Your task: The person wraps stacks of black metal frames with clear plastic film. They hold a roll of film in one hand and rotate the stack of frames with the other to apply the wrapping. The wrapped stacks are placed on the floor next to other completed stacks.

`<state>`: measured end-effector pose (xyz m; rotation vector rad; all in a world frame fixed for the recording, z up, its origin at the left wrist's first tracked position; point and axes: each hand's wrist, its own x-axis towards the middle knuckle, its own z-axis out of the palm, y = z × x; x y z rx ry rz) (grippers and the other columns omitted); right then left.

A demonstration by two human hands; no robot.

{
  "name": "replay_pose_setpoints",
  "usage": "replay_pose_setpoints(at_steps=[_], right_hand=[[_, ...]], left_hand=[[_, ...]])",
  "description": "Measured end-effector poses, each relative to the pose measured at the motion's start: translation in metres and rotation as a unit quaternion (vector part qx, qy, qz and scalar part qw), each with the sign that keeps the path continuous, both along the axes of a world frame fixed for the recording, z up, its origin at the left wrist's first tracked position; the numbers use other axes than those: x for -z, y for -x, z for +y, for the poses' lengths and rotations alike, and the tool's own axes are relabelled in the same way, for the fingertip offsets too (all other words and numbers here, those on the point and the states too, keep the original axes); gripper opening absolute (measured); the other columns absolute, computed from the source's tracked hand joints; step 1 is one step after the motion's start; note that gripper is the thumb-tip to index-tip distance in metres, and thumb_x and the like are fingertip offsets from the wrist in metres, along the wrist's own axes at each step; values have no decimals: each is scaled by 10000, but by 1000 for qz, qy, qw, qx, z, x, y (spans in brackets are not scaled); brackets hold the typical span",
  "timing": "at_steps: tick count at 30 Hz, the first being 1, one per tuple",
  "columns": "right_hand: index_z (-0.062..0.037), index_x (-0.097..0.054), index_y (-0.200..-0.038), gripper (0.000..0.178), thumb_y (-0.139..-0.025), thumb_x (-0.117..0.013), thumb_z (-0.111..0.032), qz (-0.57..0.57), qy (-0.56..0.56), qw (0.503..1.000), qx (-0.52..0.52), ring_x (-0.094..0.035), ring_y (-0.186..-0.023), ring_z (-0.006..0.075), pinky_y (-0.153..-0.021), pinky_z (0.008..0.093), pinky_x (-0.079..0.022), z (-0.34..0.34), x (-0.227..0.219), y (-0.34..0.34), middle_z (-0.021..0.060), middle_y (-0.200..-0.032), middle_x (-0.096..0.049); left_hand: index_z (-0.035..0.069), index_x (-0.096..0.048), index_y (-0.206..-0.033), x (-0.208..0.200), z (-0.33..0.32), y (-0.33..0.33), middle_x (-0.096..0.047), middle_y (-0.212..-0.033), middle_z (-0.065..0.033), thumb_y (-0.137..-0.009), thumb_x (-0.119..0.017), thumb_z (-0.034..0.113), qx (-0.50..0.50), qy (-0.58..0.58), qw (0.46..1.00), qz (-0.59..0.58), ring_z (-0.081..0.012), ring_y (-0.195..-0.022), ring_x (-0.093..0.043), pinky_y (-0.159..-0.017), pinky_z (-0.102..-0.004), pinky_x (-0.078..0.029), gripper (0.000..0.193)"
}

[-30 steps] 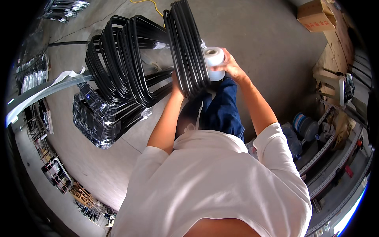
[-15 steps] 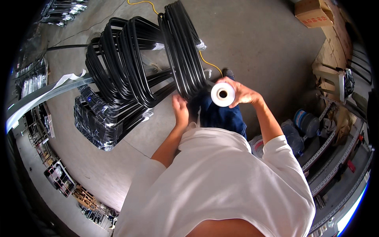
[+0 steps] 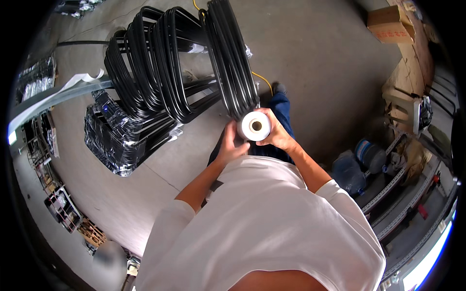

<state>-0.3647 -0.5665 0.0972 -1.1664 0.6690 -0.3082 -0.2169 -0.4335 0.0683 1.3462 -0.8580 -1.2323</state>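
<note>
Head view: a white roll of film [image 3: 255, 126] with a dark hollow core is held in front of the person's chest, above dark blue trousers [image 3: 276, 126] and just below the near end of a bundle of black bent tubes [image 3: 232, 63]. The right hand [image 3: 277, 133] is wrapped around the right side of the roll, its grip clenched on it, with the fingers curled over the rim. The left hand [image 3: 232, 145] is laid against the roll's left side, the fingers bent around its edge, so the roll is grasped from both sides; whether a loose end of film is pinched cannot be told. The roll's open end is turned up toward the camera. The tube bundle is seen standing on a grey concrete floor [image 3: 320, 58], and to its left more looped black tube frames [image 3: 150, 72] are stacked, leaning together. Lower left of these, a pack of black parts wrapped in clear shiny film [image 3: 116, 140] is set on the floor. A thin yellow cable [image 3: 262, 80] is seen running along the floor beside the bundle. A cardboard box [image 3: 388, 22] is placed at the upper right, well apart from the hands. A blue water bottle [image 3: 369, 155] is lying at the right, near metal racking.
</note>
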Motion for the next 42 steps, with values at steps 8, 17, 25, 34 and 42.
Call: replay_pose_setpoints(at_steps=[8, 17, 25, 34, 42], right_hand=[[-104, -351, -1208, 843, -463, -714, 51, 36, -105, 993, 31, -380, -1117, 166, -992, 305, -295, 5, -34, -9, 7, -1121, -419], [-115, -287, -1241, 867, -512, -735, 23, 135, -132, 976, -110, -357, -1140, 179, -970, 329, -316, -28, -48, -8, 25, -1172, -372], [-3, -285, -1172, 739, -594, -746, -24, 50, -64, 949, -303, -386, -1128, 194, -955, 347, -361, -77, -27, -8, 105, -1162, -373], [-28, -222, -1251, 696, -724, -671, -98, 34, -68, 882, -464, -332, -1196, 206, -995, 341, -284, -115, -30, -3, 110, -1239, -329], [-52, -272, -1313, 731, -678, -632, -74, 85, 415, 542, -726, -235, -1282, 291, -1028, 421, -219, -166, -96, -66, 184, -1356, -254]], left_hand=[[-55, -191, -1234, -1, -12, 23, -273, -1158, -233, -565, -778, 251, -12, -27, 954, -297, -383, -1115, -282, -942, -444, -277, 942], [-22, -157, -1288, -37, -29, 51, -307, -1203, -223, -573, -746, 278, -146, -162, 948, -230, -383, -1151, -310, -943, -437, -340, 974], [-5, -114, -1345, -41, -54, 105, -287, -1303, -222, -525, -814, 228, -364, -154, 886, -244, -367, -1200, -331, -985, -391, -331, 1103], [1, -317, -1262, -37, -85, 135, -413, -1238, -189, -519, -801, 276, -516, -123, 794, -297, -334, -1142, -426, -945, -377, -382, 928], [31, -355, -1229, -44, -90, 143, -407, -1239, -166, -496, -804, 222, -514, -116, 813, -247, -329, -1136, -421, -974, -371, -356, 881]])
